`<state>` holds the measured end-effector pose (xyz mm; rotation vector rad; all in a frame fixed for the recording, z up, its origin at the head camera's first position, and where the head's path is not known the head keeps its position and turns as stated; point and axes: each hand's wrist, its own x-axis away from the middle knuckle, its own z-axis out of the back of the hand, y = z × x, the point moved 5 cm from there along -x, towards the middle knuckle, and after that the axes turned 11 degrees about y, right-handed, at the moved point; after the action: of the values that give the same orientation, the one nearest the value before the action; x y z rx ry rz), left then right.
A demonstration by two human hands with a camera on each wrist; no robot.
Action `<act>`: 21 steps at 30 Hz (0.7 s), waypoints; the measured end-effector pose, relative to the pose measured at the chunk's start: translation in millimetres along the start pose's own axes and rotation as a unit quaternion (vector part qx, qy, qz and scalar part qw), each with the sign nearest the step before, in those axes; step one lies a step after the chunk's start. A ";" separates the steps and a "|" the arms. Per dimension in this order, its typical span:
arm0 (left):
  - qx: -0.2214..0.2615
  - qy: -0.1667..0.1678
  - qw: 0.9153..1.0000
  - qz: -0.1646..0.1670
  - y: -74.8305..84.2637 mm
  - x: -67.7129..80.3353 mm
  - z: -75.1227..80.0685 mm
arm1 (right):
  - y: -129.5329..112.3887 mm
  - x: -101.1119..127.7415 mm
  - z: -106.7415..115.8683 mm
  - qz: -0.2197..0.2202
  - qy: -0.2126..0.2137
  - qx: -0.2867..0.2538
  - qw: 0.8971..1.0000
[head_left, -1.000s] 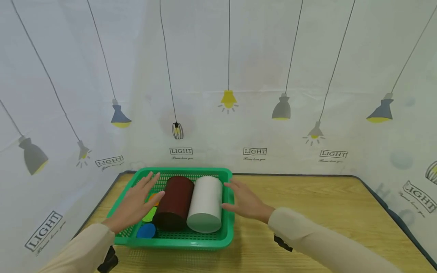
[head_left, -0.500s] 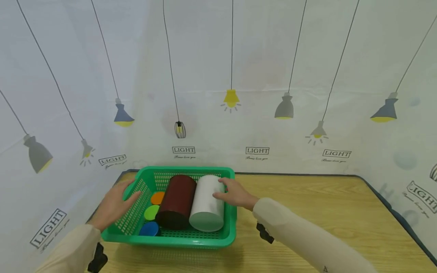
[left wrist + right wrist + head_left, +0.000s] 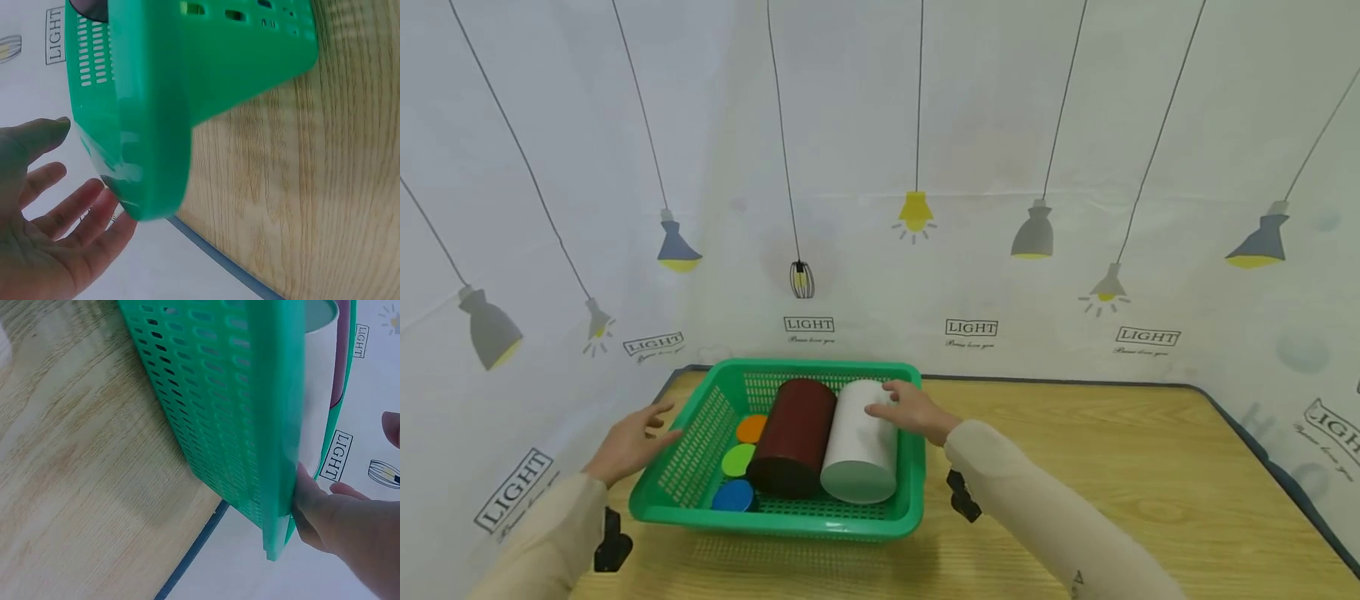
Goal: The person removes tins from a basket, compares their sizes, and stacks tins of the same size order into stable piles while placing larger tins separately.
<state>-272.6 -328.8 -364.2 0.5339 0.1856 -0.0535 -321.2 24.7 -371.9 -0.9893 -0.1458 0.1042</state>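
Head view: your green basket [image 3: 820, 525] stood on the wooden table [image 3: 1060, 467], near the lamp-printed wall [image 3: 985, 250].
White cylinder [image 3: 859, 446]: it lay on its side in the basket's right part, one end facing you.
Maroon cylinder [image 3: 793, 433]: it lay just left of the white one, pointing the same way.
Discs: orange disc [image 3: 752, 429], lime disc [image 3: 739, 460] and blue disc [image 3: 733, 496] ran along the left, blue nearest you.
Left hand [image 3: 631, 442]: you gripped nothing; your relaxed fingers were at the basket's left rim, contact hard to tell.
Right hand [image 3: 913, 412]: ungripping, it reached over the right rim, loose fingers inside, thumb apart above the white cylinder.
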 end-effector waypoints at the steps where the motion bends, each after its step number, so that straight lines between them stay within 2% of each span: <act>1: 0.001 -0.008 1.000 0.008 -2.7 -0.6 0.0 | 0.0 -0.8 -0.9 -0.004 0.000 -0.006 1.000; 5: 0.022 -0.038 0.998 0.048 -13.6 -2.8 -1.7 | 0.4 -3.6 -4.6 -0.028 0.006 -0.036 0.999; 9: 0.077 -0.063 0.991 0.087 -23.0 -3.5 -5.6 | 2.6 -7.6 -9.9 -0.058 0.013 -0.067 0.996; 12: 0.116 -0.073 0.986 0.095 -27.2 -3.5 -8.6 | 3.3 -10.2 -13.5 -0.080 0.019 -0.083 0.993; 15: 0.135 -0.079 0.983 0.094 -29.0 -4.9 -9.7 | 2.9 -11.8 -16.4 -0.098 0.025 -0.096 0.990; 21: 0.134 -0.091 0.982 0.101 -27.7 -10.8 -8.2 | 2.1 -15.5 -19.8 -0.128 0.053 -0.125 0.982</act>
<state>-287.4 -348.4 -383.0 0.8101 -0.0569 0.0716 -333.2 7.2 -385.6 -1.2158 -0.1912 -0.2072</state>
